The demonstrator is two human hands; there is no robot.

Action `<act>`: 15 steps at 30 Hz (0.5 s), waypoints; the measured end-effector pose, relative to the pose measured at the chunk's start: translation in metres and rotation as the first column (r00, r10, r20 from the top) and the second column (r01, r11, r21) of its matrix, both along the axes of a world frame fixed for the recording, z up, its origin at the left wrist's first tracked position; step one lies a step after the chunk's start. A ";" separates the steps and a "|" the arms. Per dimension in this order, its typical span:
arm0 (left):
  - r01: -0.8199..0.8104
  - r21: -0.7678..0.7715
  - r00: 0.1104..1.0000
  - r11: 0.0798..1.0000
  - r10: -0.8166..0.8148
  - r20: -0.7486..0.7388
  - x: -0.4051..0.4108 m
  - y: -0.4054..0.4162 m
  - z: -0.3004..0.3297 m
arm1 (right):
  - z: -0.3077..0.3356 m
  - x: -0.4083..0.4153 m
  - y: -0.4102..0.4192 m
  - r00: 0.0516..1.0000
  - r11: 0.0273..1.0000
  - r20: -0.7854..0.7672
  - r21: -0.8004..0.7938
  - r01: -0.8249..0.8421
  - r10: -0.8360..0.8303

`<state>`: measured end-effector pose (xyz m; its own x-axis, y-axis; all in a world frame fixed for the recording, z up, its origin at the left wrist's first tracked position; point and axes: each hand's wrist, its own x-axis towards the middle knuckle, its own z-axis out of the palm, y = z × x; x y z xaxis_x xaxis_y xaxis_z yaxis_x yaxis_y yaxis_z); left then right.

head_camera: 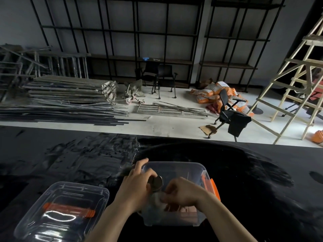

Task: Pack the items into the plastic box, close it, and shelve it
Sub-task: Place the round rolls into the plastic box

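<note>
While both hands work inside the plastic box [174, 193], the left hand [138, 187] pinches a dark round item [156, 182]; the right hand [181, 193] curls shut, contents unclear; the lid [61, 210] lies on the worktop [253, 180] beside the left forearm, the nearer one.

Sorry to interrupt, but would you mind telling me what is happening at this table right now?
A person is packing a clear plastic box on a black table. Both hands are inside it: the left hand holds a dark round object, while the right hand handles something too blurred to identify. The lid, with its orange handle, lies off to the left, so the box is not yet closed.
</note>
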<state>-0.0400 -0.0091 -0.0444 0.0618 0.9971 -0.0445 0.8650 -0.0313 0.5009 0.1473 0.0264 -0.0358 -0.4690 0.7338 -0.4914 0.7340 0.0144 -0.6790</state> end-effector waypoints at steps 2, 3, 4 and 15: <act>-0.031 0.045 0.997 0.999 0.027 0.078 -0.001 -0.001 -0.003 | 0.002 -0.005 -0.004 0.994 0.998 -0.105 -0.053 0.034 -0.040; -0.042 0.068 0.994 0.997 0.035 0.102 -0.002 -0.001 -0.005 | 0.001 -0.008 -0.006 0.990 0.997 -0.130 -0.062 0.044 -0.052; -0.048 0.089 0.992 0.995 0.037 0.121 -0.003 -0.002 -0.007 | -0.002 -0.010 -0.007 0.990 0.997 -0.129 -0.053 0.052 -0.059; -0.179 0.221 0.941 0.959 0.101 0.323 -0.008 -0.003 -0.025 | -0.014 -0.020 0.008 0.937 0.942 -0.108 -0.071 0.327 -0.333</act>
